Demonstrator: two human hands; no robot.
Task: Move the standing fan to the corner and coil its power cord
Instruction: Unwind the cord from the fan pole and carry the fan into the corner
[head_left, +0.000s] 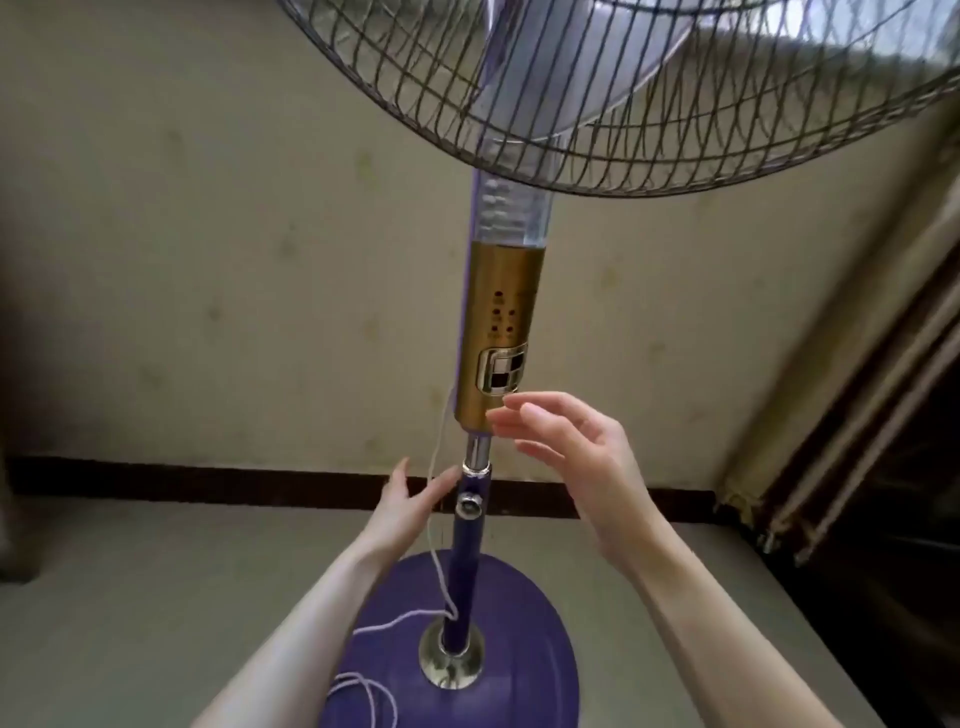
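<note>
Standing fan (496, 332) upright by wall (234, 260). Both hands empty, fingers spread: left hand (410, 509) beside purple pole, right hand (576, 467) near gold panel (not touching). Power cord (441, 566) dangles onto base.

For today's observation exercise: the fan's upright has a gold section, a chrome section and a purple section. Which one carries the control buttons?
The gold section, the widest, just under the fan head. Its button panel sits near its lower end, by the right hand. The chrome section is bare; the purple section has only a knob.

The standing fan (497, 332) is standing upright on its round purple base (524, 670), gold control panel facing the camera. Its pale power cord (439, 519) is hanging down at the pole's 9 o'clock, looping loosely at the base's 8 o'clock.
</note>
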